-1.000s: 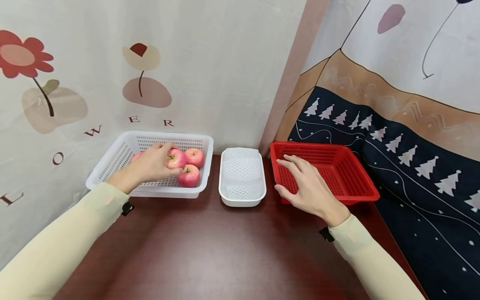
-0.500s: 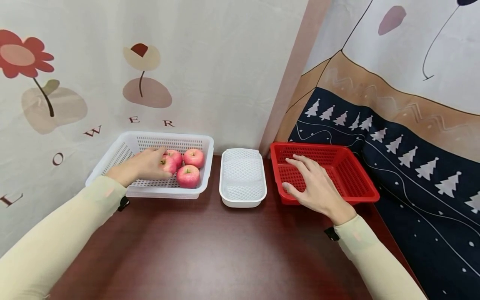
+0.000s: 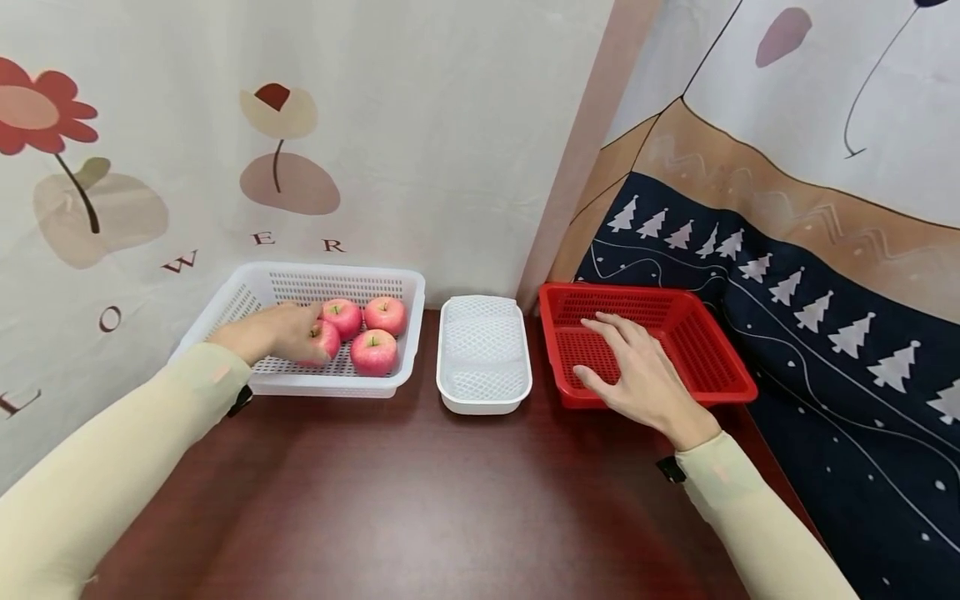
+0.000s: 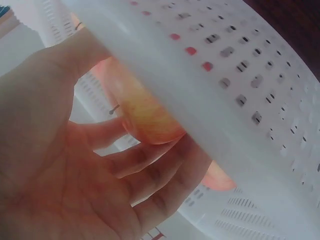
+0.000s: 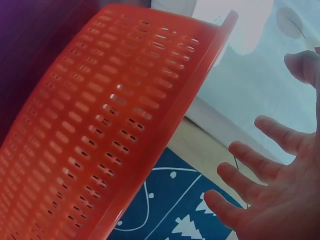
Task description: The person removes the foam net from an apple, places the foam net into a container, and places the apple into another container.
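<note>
In the white basket (image 3: 225, 310) at left, my left hand (image 3: 279, 332) holds a red apple (image 3: 324, 340), low among the others. The left wrist view shows my thumb and fingers around this yellow-red apple (image 4: 145, 112), its stem facing the palm; the basket rim hides part of it. Just right of the held one sit three more apples: a back one (image 3: 342, 318), a right one (image 3: 386, 315) and a front one (image 3: 374, 353). My right hand (image 3: 643, 375) hovers over the front left of the red basket (image 3: 705, 350), fingers spread, holding nothing.
A small white container (image 3: 484, 354) with a diamond-patterned inside stands between the two baskets. All three rest on a dark red-brown table (image 3: 450, 500). Behind them hangs a pale printed curtain (image 3: 450, 150), and a navy tree-patterned cloth (image 3: 825, 392) borders the right side.
My left hand has carried the held apple leftward and down inside the white basket, uncovering the back apple. My right hand has shifted slightly right over the red basket.
</note>
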`<state>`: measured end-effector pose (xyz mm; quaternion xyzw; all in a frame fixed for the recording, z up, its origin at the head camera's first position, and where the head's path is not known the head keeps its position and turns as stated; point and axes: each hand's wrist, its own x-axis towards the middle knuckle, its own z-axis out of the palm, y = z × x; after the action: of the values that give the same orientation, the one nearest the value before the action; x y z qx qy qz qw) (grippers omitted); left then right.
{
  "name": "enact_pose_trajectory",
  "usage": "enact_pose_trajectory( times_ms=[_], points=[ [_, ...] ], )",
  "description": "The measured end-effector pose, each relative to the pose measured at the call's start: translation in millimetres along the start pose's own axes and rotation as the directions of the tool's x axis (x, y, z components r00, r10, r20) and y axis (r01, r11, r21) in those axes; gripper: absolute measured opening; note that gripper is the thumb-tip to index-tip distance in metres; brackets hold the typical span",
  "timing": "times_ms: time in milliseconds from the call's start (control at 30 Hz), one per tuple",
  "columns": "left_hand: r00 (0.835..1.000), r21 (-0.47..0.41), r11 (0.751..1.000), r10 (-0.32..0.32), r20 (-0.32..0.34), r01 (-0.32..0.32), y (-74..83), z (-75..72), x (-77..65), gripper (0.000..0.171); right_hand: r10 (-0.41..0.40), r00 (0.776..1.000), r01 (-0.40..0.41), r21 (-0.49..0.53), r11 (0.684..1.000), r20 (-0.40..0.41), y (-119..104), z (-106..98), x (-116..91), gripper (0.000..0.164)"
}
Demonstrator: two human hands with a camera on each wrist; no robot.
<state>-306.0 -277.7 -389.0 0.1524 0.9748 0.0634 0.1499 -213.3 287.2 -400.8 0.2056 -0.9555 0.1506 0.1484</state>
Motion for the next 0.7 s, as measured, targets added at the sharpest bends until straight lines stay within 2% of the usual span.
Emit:
enact_pose_trajectory(
  times_ms=[33,167,200,267,400,567,700],
  points=[
    [1.0,0.004,1.0,0.0,0.003,0.0,-0.2,0.1,0.1,0.103,0.0,1.0,0.0,0.001,1.0,-0.001,0.3,-0.2,-0.2,0.074],
    [1.0,0.033,0.999,0.002,0.03,-0.003,0.8,1.7,0.1,0.071,0.009,1.0,-0.009,0.001,1.0,0.007,0.8,-2.1,-2.5,0.074],
    [0.999,0.039,0.999,-0.001,0.043,-0.001,1.2,2.3,0.3,0.068,0.013,1.0,-0.013,0.002,1.0,0.011,0.9,-2.6,-3.2,0.074],
    [0.997,0.055,0.998,0.002,0.076,-0.006,1.7,3.6,1.8,0.064,0.018,1.0,-0.018,0.001,1.0,0.014,1.3,-3.4,-4.5,0.074],
    [0.993,0.069,0.997,0.01,0.115,-0.018,1.4,3.8,2.4,0.069,0.026,0.999,-0.026,0.008,1.0,0.02,1.9,-3.5,-5.5,0.074],
    [0.989,0.071,0.997,0.029,0.148,-0.04,0.6,0.9,1.5,0.053,0.034,0.999,-0.034,0.013,0.999,0.033,1.5,-2.5,-7.3,0.073],
    [0.985,0.095,0.994,0.035,0.167,-0.052,2.5,-4.0,-0.4,0.061,0.036,0.999,-0.037,0.013,0.999,0.033,1.7,-1.2,-9.0,0.072]
  ],
)
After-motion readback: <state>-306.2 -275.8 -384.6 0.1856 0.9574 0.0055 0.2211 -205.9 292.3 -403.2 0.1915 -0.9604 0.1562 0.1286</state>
